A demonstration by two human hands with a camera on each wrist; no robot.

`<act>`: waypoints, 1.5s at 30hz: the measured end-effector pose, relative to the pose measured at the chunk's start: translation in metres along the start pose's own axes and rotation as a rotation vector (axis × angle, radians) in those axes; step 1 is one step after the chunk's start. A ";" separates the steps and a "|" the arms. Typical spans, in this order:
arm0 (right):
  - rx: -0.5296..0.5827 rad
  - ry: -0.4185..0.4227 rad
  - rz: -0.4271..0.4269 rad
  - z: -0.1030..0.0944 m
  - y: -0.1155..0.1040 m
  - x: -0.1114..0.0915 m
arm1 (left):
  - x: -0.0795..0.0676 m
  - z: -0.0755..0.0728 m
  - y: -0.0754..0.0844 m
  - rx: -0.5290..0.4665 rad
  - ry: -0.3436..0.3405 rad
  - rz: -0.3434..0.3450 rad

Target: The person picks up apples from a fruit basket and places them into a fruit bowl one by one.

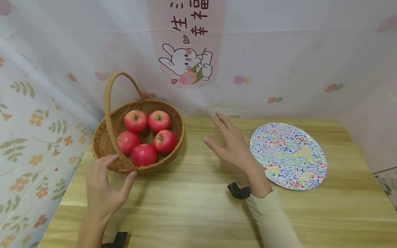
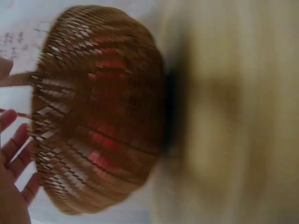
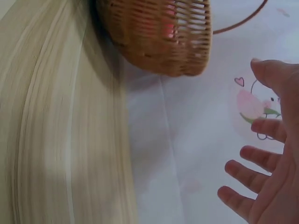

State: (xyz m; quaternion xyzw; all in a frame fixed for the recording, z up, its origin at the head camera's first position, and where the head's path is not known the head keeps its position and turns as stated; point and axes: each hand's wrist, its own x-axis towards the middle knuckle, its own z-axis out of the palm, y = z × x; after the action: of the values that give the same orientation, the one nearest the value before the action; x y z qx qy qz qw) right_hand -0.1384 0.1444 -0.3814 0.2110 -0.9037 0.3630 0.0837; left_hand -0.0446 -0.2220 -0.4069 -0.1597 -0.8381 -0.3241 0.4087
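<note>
A woven wicker basket with a tall arched handle stands on the left of the table. Several red apples lie in it. My left hand is at the basket's near side, its thumb and fingers spread apart around the foot of the handle. In the left wrist view, that hand's fingers are right at the rim, and red shows through the weave. Over the table between the basket and a round, colourfully speckled mat, my right hand holds nothing, its fingers loosely extended.
The wood-grain table backs onto a white curtain printed with a rabbit and characters. Flower-patterned cloth hangs along the left side. A black curved piece sits at my right wrist, another at my left.
</note>
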 end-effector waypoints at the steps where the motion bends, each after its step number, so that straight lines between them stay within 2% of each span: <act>1: 0.016 -0.006 0.002 0.001 -0.001 0.000 | -0.006 0.001 -0.001 0.008 -0.009 -0.009; 5: 0.103 -0.025 -0.004 0.007 -0.010 0.003 | -0.018 0.004 -0.004 0.021 -0.016 -0.021; 11: 0.200 -0.049 -0.064 0.019 -0.025 0.017 | -0.014 0.007 -0.003 0.020 0.018 -0.020; 17: 0.179 -0.041 -0.145 0.017 -0.031 0.037 | -0.010 0.014 -0.003 -0.001 0.057 -0.008; 21: 0.163 -0.058 -0.173 0.015 -0.033 0.046 | -0.012 0.017 -0.003 -0.008 0.054 -0.010; 28: 0.054 -0.112 -0.262 0.016 -0.045 0.071 | -0.014 0.016 -0.005 0.014 0.056 -0.003; 40: -0.155 -0.442 -0.433 0.017 -0.083 0.114 | -0.011 0.011 -0.004 -0.006 0.021 -0.034; 45: -0.243 -0.560 -0.461 0.021 -0.096 0.128 | -0.012 0.010 -0.004 -0.002 0.009 -0.045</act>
State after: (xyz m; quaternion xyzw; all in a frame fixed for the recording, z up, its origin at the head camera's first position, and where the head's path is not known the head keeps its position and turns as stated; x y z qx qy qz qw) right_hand -0.2111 0.0263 -0.2982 0.4882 -0.8569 0.1531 -0.0629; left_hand -0.0454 -0.2179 -0.4223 -0.1396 -0.8393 -0.3350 0.4049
